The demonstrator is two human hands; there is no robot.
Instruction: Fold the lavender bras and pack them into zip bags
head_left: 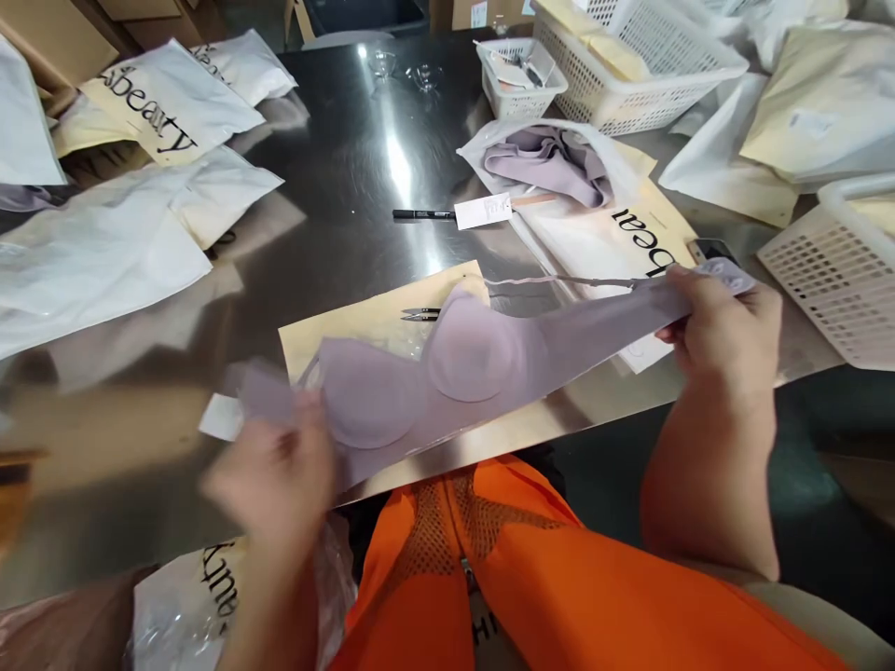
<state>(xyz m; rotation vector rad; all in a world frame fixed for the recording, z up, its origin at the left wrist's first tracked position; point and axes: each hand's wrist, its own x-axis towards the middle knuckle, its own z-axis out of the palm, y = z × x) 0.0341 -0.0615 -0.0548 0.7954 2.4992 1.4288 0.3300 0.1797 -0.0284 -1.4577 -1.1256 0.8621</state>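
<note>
A lilac bra is stretched sideways between my hands, its two cups facing up. My right hand is closed on the band near the hook-and-eye end. At the other side my left hand, blurred by motion, grips the opposite band beside the left cup. A white tag hangs out past that hand. Under the bra lies a cream sheet, with small thread snips on it, partly covered by the bra. One thin strap runs from the right cup toward my right hand.
An open plastic bag with lilac garments lies behind, near a black marker and a white paper tag. White baskets stand at the back right. Packed bags pile up on the left of the metal table.
</note>
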